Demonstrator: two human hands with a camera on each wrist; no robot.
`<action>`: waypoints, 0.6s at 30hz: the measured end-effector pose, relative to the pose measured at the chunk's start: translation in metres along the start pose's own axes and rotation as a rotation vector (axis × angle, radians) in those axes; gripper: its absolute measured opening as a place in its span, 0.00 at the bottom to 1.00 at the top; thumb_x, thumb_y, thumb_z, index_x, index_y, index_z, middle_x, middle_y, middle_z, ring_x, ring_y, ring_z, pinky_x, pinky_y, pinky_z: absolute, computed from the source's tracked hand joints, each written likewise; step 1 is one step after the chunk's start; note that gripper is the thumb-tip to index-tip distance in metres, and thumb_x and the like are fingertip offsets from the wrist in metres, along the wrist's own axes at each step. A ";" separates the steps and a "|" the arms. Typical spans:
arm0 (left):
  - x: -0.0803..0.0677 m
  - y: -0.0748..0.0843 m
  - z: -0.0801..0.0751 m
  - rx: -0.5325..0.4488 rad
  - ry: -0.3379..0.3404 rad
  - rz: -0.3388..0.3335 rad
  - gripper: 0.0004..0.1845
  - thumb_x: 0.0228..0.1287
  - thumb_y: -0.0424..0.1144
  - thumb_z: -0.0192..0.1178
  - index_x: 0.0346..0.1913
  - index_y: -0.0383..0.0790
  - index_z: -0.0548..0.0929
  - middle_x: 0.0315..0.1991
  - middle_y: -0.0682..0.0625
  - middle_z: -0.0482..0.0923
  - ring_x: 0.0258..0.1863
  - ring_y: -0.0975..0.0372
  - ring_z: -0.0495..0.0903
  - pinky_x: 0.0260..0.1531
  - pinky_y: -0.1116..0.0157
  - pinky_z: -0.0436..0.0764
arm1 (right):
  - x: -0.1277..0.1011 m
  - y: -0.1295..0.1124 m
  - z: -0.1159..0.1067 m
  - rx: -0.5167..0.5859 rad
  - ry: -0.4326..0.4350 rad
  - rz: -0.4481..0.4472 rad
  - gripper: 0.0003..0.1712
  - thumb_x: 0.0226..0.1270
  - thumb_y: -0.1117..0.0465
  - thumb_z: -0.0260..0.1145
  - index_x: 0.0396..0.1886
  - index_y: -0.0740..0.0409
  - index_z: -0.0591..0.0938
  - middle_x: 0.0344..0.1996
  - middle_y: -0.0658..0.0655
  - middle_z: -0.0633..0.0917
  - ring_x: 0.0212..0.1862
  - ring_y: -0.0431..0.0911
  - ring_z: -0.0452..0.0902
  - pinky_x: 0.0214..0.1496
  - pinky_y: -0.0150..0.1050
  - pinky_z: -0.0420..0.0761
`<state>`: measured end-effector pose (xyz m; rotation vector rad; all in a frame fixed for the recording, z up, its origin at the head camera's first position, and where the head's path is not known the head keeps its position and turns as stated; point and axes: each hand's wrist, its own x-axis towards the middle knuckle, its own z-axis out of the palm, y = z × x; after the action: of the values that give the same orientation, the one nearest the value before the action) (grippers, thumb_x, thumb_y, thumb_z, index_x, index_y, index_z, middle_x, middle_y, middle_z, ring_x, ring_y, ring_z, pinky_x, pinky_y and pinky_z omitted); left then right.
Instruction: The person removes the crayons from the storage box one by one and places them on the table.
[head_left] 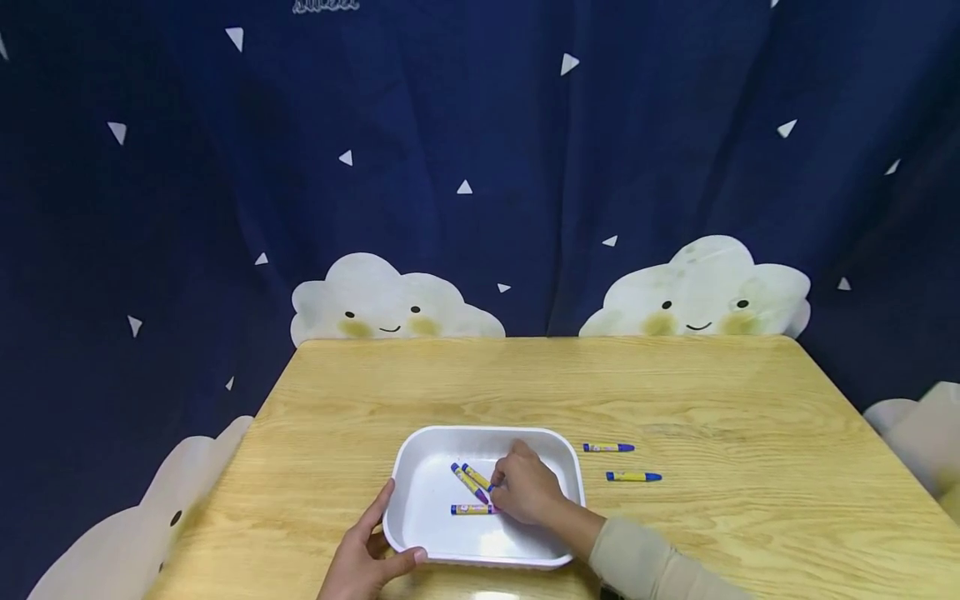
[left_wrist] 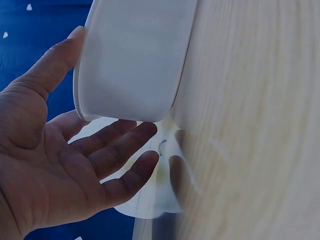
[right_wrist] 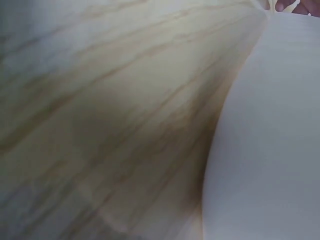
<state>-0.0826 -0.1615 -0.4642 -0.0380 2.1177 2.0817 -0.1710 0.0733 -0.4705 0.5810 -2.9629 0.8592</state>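
Note:
A white plastic tray (head_left: 408,521) with rounded corners sits near the table's front edge. My left hand (head_left: 362,557) grips its front left corner, the thumb on the front rim and the fingers along the left side. In the left wrist view that hand (left_wrist: 65,160) spreads against the tray's outer wall (left_wrist: 135,60). Inside the tray, my right hand (head_left: 528,487) has its fingers curled. Thumb and forefinger pinch the end of a yellow crayon (head_left: 476,476) with blue ends. Close by lie a purple-tipped crayon (head_left: 468,483) and a pink-tipped crayon (head_left: 470,509).
Two more yellow and blue crayons, an upper one (head_left: 607,447) and a lower one (head_left: 633,477), lie on the wooden table (head_left: 750,417) right of the tray. Behind the table hangs a dark blue curtain (head_left: 510,233) with clouds and triangles.

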 end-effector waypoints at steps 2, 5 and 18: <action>0.000 0.000 -0.001 0.003 0.000 0.004 0.56 0.42 0.27 0.73 0.73 0.37 0.48 0.63 0.25 0.54 0.50 0.43 0.73 0.41 0.62 0.80 | 0.000 0.000 0.000 0.018 0.020 -0.008 0.06 0.39 0.64 0.70 0.18 0.49 0.81 0.27 0.47 0.67 0.30 0.43 0.67 0.25 0.35 0.70; 0.000 -0.001 -0.002 -0.007 -0.001 0.004 0.56 0.42 0.26 0.73 0.73 0.37 0.48 0.63 0.25 0.54 0.51 0.43 0.73 0.42 0.62 0.80 | 0.002 0.000 0.000 0.035 0.072 -0.027 0.06 0.38 0.65 0.67 0.18 0.49 0.81 0.27 0.47 0.69 0.30 0.43 0.68 0.26 0.35 0.71; 0.000 0.001 -0.001 -0.010 0.001 -0.023 0.56 0.42 0.27 0.73 0.73 0.37 0.47 0.63 0.25 0.54 0.51 0.44 0.73 0.42 0.62 0.80 | 0.005 -0.001 0.000 0.074 0.287 -0.066 0.03 0.50 0.64 0.67 0.25 0.51 0.82 0.32 0.47 0.72 0.36 0.44 0.73 0.35 0.39 0.78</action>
<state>-0.0827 -0.1627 -0.4636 -0.0639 2.0972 2.0796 -0.1755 0.0712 -0.4694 0.5052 -2.6508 0.9590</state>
